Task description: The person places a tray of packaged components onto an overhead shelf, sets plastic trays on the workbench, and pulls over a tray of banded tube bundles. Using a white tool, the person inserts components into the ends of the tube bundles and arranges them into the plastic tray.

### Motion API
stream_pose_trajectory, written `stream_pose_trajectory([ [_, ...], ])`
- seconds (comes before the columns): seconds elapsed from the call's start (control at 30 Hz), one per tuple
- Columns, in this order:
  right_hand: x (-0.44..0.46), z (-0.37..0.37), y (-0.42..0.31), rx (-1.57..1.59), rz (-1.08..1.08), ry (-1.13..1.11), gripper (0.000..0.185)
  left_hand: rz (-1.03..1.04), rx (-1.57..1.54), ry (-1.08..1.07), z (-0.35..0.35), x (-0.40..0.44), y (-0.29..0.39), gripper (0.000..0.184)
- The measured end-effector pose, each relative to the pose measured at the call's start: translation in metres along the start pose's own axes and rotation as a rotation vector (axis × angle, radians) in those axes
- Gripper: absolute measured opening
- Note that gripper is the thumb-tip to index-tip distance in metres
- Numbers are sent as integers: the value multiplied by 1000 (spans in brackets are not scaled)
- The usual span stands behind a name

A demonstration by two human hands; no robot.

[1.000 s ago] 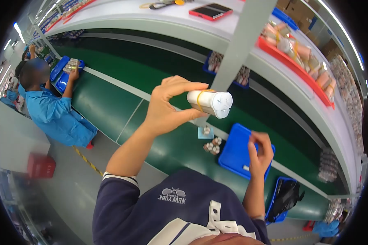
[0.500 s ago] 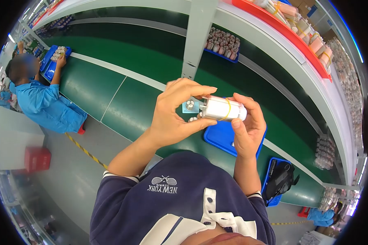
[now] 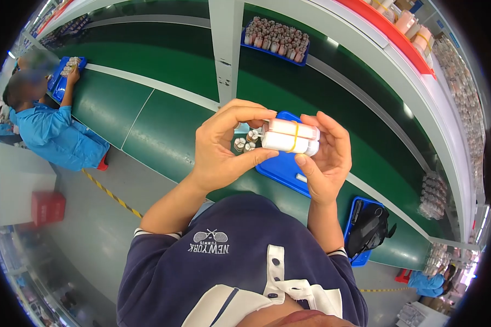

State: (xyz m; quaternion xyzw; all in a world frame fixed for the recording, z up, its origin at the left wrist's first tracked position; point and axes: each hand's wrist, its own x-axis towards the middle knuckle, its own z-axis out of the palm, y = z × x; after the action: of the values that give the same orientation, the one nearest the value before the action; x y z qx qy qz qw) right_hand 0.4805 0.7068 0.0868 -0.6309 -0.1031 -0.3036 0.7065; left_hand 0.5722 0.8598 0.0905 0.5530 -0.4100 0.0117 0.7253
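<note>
Between my two hands is a bundle of white and pinkish cylinders [image 3: 283, 143] with a yellow rubber band around its middle. My left hand [image 3: 215, 147] pinches its left end between thumb and fingers. The other end is gripped by my right hand [image 3: 330, 158], thumb below and fingers above. Several small cylinder pieces [image 3: 249, 146] stand on the green bench just behind my left thumb, partly hidden. Beneath the bundle lies a blue tray [image 3: 281, 173], largely covered by my hands, with a small white piece in it.
A blue tray of several bundles [image 3: 275, 46] stands beyond the white post [image 3: 223, 60]. At right, a black bag [image 3: 368, 229] lies in another blue tray. A red-edged shelf [image 3: 382, 27] runs overhead. A co-worker in blue [image 3: 52, 128] handles pieces at far left.
The banded bundle has been turned in my hands, so a pinkish cylinder now shows along its upper side. The view has shifted slightly, and both hands still hold the bundle.
</note>
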Motion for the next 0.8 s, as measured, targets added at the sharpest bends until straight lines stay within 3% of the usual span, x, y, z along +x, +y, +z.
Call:
stream_pose_trajectory([
  [0.17,-4,-6,-1,30,-11,-13,58,-78,-143,114,17,-6,10,49],
  [0.37,-6,-9,3,93,17,-108,48,98,7,75,18,-9,16,46],
  [0.43,-6,-8,5,104,20,-119,44,155,104,-36,14,-11,17,52],
  [0.67,-13,-8,5,129,39,-142,44,184,162,-28,22,-17,21,50],
  [0.8,-17,-9,4,137,42,-137,45,197,119,97,30,-17,22,41],
])
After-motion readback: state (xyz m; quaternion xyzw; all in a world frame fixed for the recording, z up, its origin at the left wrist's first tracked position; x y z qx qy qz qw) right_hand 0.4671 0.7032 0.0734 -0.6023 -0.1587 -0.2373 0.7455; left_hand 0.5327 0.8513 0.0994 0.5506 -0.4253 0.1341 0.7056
